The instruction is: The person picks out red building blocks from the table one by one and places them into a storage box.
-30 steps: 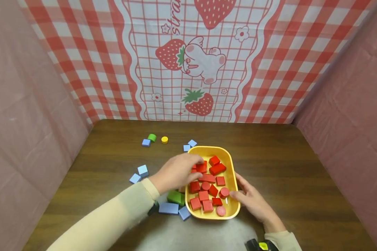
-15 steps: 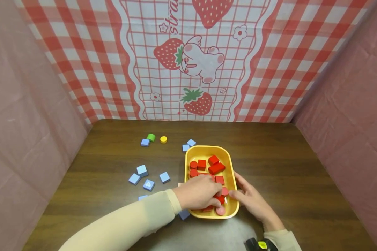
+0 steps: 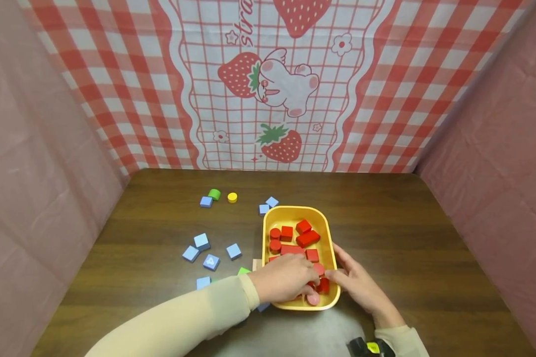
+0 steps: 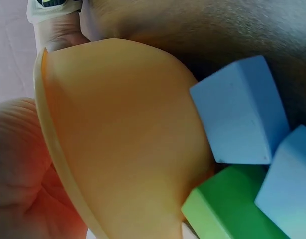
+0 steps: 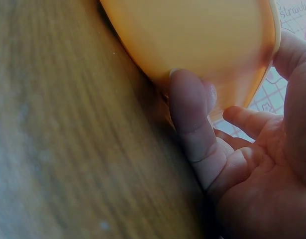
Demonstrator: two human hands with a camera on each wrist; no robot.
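Observation:
A yellow tray (image 3: 328, 303) with a raised rim stands on the table, with several red wooden blocks (image 3: 308, 239) inside. My right hand (image 3: 362, 287) grips its right wall, thumb over the rim; the right wrist view shows fingers (image 5: 190, 107) against the outer wall. My left hand (image 3: 286, 277) reaches over the left rim, fingers bent down among the red blocks near the front. A bit of red shows between its finger and thumb, close to a pale red disc (image 3: 313, 298); I cannot tell whether it is pinched. The palm hides other blocks.
Left of the tray lie several blue blocks (image 3: 212, 262) and a green block (image 4: 237, 204) against its wall. Farther back are a green arch-like block (image 3: 214, 194), a yellow disc (image 3: 232, 198) and more blue blocks (image 3: 264, 209). A checked strawberry cloth (image 3: 268, 99) hangs behind the table.
My left hand has moved from the tray's back left to its front, among the red blocks. One red block there has shifted right. My right hand stays at the wall.

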